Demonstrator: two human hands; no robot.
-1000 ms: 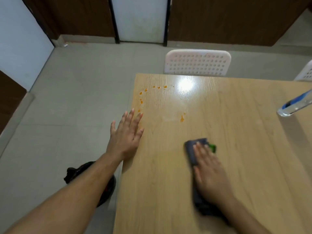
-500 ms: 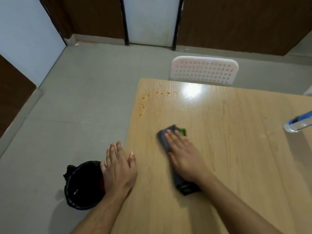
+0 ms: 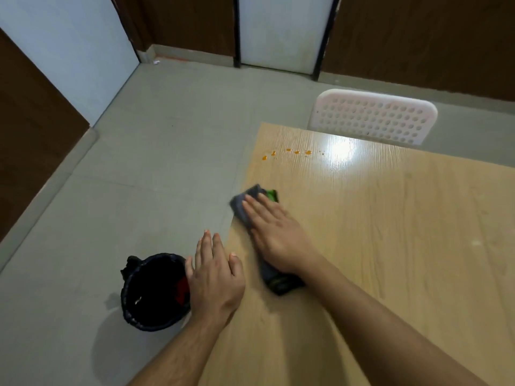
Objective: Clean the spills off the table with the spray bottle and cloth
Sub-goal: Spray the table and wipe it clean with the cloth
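The pale wood-grain table (image 3: 390, 246) looks smooth and glossy, with a bright glare patch at its far edge; the dark grey cloth (image 3: 245, 201) looks soft and matt; the white perforated chair back (image 3: 373, 118) looks like plastic; the grey floor (image 3: 167, 162) looks matt.

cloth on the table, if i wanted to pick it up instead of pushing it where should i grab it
Probably pinch the far corner of the cloth, coming from the left table edge. It lies flat under the open right hand, and that corner pokes past the fingertips, slightly over the edge, so fingers can get beneath it.
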